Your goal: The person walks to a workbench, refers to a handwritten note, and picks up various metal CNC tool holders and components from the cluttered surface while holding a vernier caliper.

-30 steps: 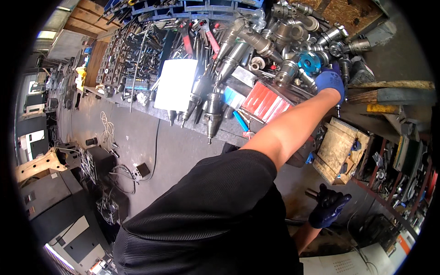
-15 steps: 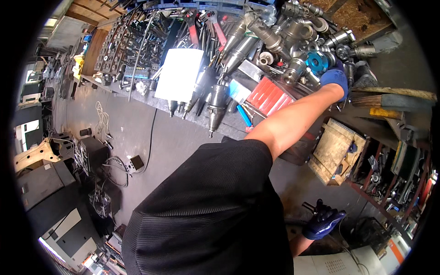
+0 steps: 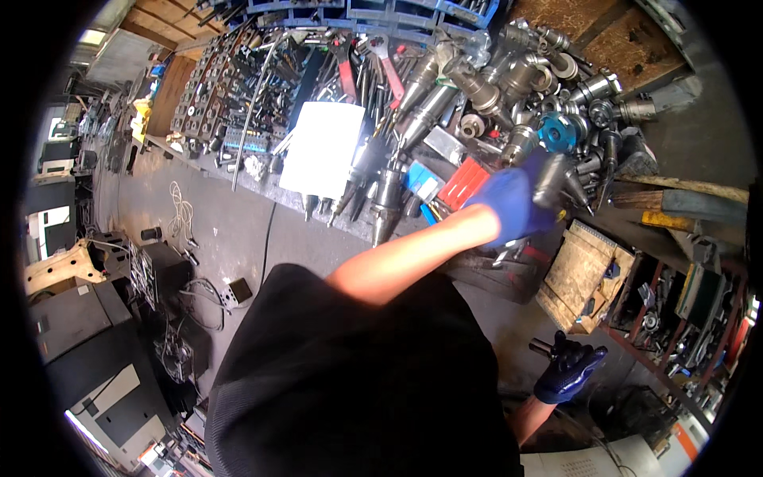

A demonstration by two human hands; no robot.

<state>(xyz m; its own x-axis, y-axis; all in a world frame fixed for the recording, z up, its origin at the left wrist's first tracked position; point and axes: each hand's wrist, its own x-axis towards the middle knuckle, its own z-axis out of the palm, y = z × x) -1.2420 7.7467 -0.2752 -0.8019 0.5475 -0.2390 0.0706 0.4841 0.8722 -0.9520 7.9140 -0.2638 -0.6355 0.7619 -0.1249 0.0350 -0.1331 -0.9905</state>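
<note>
My left hand (image 3: 513, 203), in a blue glove, is closed around a metal tool holder (image 3: 549, 180) above the bench's front edge. Its silver cylindrical end sticks out past the fingers, blurred by motion; the glove hides the middle. Behind it lies a dense pile of steel tool holders (image 3: 477, 89), with a blue round milling cutter head (image 3: 558, 132) among them. At lower right, away from the bench, my right hand (image 3: 566, 374) in a dark, shiny glove grips a small dark metal cylinder (image 3: 542, 347). A red insert case (image 3: 463, 184) lies left of my left hand.
White paper (image 3: 323, 147) lies over tools on the bench. Red-handled wrenches (image 3: 345, 71), drill bits and blue bins (image 3: 318, 16) stand farther back. A stained wooden box (image 3: 584, 274) is at right, near a rack of tools (image 3: 664, 310). Cables (image 3: 203, 306) lie on the floor at left.
My left hand has come back from the pile toward me and to the left, bringing the tool holder with it. My right hand keeps its small cylinder and has barely shifted.
</note>
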